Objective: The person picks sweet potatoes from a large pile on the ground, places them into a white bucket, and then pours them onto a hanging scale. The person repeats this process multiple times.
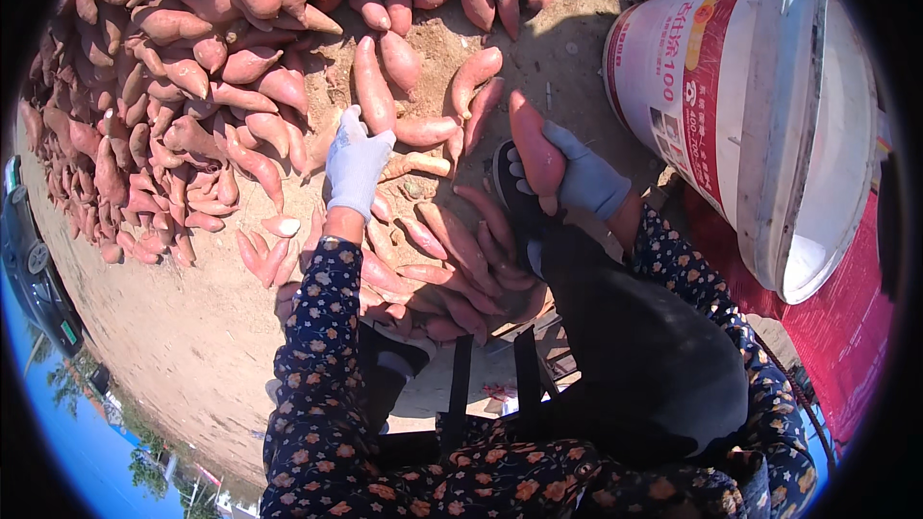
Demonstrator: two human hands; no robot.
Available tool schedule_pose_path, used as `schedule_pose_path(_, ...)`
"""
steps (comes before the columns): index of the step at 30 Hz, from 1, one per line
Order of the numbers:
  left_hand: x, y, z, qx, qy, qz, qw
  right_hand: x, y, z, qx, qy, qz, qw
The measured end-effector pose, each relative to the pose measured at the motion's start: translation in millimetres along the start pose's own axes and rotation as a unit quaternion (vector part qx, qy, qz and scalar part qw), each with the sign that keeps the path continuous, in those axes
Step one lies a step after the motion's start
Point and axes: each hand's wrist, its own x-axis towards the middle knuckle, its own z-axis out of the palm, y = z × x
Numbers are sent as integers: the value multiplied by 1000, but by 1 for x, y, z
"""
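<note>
My left hand point(358, 162), in a pale knitted glove, has its thumb and forefinger on either side of the lower end of a long sweet potato point(372, 83). The other fingers of that hand are largely hidden. In my gloved right hand point(588, 171) is a thick, reddish sweet potato point(535, 144), its pointed end up and its thin stem end down, above my dark shoe. Between the hands lie a curved sweet potato point(473, 76) and a pale, yellowish root point(416, 165). Several slimmer sweet potatoes point(458, 241) are gathered on the ground between my feet.
A large heap of sweet potatoes point(180, 79) spreads over the sandy ground at the upper left. On the right, a white plastic bucket point(782, 137) with printed writing lies tilted, its mouth facing right, by red mesh sacking point(840, 324). A dark car point(36, 259) stands far left.
</note>
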Motion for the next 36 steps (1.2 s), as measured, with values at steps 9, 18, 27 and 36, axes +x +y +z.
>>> schedule_pose_path(9, 22, 35, 35, 22, 95, -17, 995, -1, 5, 3, -7, -61, -25, 998)
schedule_pose_path(18, -53, 28, 16, -809, -326, -170, 459, -10, 14, 31, 98, -112, -30, 988)
schedule_pose_path(27, -127, 27, 28, -765, -181, -228, 574, -29, 3, 55, -29, 20, -50, 998)
schedule_pose_path(36, -191, -24, 10, -732, -136, -302, 595, -190, -37, 174, -573, 311, -606, 455)
